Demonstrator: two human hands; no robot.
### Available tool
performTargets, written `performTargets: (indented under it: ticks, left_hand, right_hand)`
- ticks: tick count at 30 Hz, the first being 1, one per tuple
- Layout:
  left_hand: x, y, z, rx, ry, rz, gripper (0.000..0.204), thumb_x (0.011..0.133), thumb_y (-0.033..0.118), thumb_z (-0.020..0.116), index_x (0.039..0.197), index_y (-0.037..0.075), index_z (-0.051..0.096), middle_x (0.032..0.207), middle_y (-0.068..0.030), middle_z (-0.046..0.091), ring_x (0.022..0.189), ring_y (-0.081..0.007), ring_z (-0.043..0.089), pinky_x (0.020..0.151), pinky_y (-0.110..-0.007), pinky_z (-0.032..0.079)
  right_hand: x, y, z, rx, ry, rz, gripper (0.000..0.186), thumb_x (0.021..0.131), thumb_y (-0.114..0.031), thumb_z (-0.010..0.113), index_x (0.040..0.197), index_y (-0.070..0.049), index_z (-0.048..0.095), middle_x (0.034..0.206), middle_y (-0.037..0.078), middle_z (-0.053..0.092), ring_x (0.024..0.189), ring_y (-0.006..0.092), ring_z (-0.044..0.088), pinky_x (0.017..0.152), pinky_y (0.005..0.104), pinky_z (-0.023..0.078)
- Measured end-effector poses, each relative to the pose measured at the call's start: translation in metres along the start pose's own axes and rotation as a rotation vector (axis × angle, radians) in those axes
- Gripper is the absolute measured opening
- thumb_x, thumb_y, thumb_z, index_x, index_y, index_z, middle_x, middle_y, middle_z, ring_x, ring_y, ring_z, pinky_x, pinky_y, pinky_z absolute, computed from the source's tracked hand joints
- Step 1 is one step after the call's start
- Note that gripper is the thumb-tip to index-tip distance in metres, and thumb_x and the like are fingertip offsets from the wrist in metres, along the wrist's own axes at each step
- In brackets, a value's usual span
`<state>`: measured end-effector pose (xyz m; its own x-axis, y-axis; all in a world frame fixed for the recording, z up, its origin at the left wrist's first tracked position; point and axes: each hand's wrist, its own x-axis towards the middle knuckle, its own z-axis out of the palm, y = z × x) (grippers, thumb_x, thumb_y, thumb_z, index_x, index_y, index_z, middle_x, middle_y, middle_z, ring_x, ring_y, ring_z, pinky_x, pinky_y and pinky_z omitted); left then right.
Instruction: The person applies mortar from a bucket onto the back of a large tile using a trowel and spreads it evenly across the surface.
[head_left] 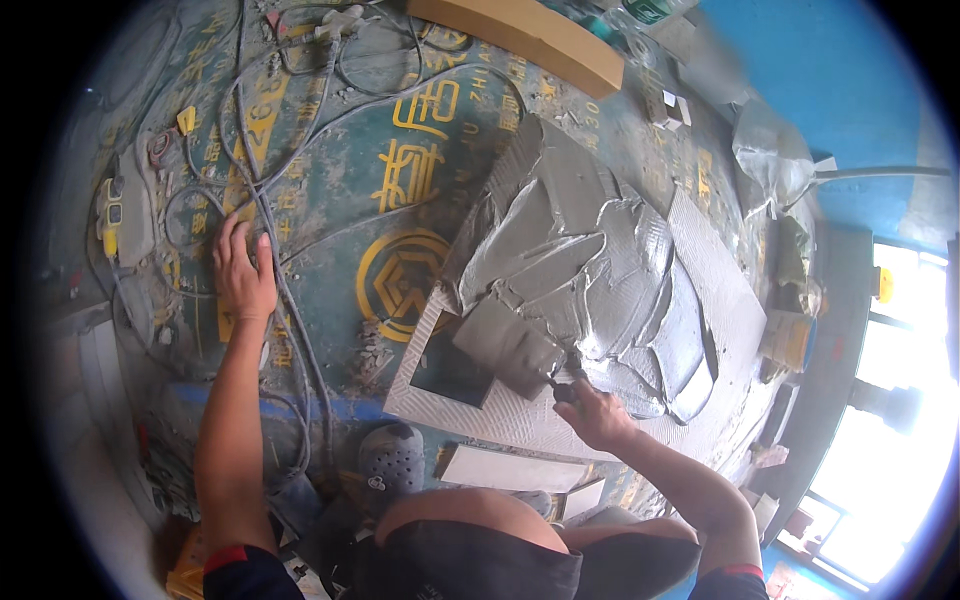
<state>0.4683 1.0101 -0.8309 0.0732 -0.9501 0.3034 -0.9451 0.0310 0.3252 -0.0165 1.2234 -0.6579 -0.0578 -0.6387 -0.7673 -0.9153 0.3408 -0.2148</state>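
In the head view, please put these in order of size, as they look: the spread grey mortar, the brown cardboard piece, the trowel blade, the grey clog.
1. Spread grey mortar
2. Brown cardboard piece
3. Trowel blade and grey clog: too close to rank safely.

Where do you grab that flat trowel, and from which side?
Probably best by the trowel's dark handle, coming from the lower right of the picture, as the right hand holds it now. The wide, flat blade points up and left, away from that hand, and looks smeared with grey paste, so it would likely be messy to grip.
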Motion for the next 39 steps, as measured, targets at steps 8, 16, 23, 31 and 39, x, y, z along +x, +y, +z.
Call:
performTargets:
  ticks: [8,16,23,31,39]
  left_hand:
    - [0.001,0.005,-0.004,0.020,0.000,-0.006,0.041,0.101,0.036,0.050,0.127,0.005,0.057,0.145,-0.0104,0.049,0.130,-0.0354,0.045,0.108,-0.045,0.036]
    - [0.001,0.002,-0.004,0.008,-0.008,-0.028,0.039,0.099,0.036,0.052,0.124,0.007,0.057,0.144,-0.0094,0.048,0.133,-0.0342,0.044,0.109,-0.045,0.037]
    - [0.001,0.004,-0.005,-0.001,-0.005,-0.031,0.039,0.098,0.035,0.054,0.125,0.007,0.056,0.143,-0.0107,0.049,0.132,-0.0346,0.045,0.109,-0.045,0.036]
    - [0.000,-0.002,-0.003,-0.034,0.046,0.013,0.039,0.100,0.036,0.052,0.125,0.005,0.057,0.142,-0.0118,0.049,0.130,-0.0359,0.045,0.108,-0.046,0.036]
    - [0.002,0.000,0.000,-0.026,0.042,0.003,0.041,0.101,0.037,0.052,0.126,0.005,0.056,0.143,-0.0121,0.048,0.131,-0.0359,0.045,0.108,-0.046,0.036]
  right_hand:
    - [-0.013,0.012,0.001,0.051,-0.132,-0.189,0.045,0.097,-0.048,0.058,0.110,-0.005,0.055,0.082,0.024,0.068,0.083,0.0475,0.066,0.072,0.0548,0.051]
    - [0.017,-0.021,-0.018,-0.080,-0.012,-0.074,0.047,0.096,-0.049,0.058,0.112,-0.006,0.055,0.085,0.025,0.068,0.084,0.0478,0.066,0.073,0.0537,0.052]
    - [-0.004,-0.017,-0.038,0.025,-0.155,-0.127,0.047,0.096,-0.048,0.058,0.122,-0.009,0.057,0.092,0.020,0.071,0.093,0.0446,0.067,0.080,0.0515,0.052]
    - [0.052,-0.094,-0.121,-0.416,0.092,-0.216,0.048,0.094,-0.057,0.057,0.105,-0.010,0.059,0.080,0.015,0.071,0.078,0.0369,0.071,0.069,0.0495,0.056]
    - [0.152,-0.093,-0.178,-0.391,0.526,-0.204,0.045,0.095,-0.055,0.057,0.110,-0.012,0.061,0.086,0.019,0.071,0.084,0.0422,0.069,0.072,0.0527,0.055]
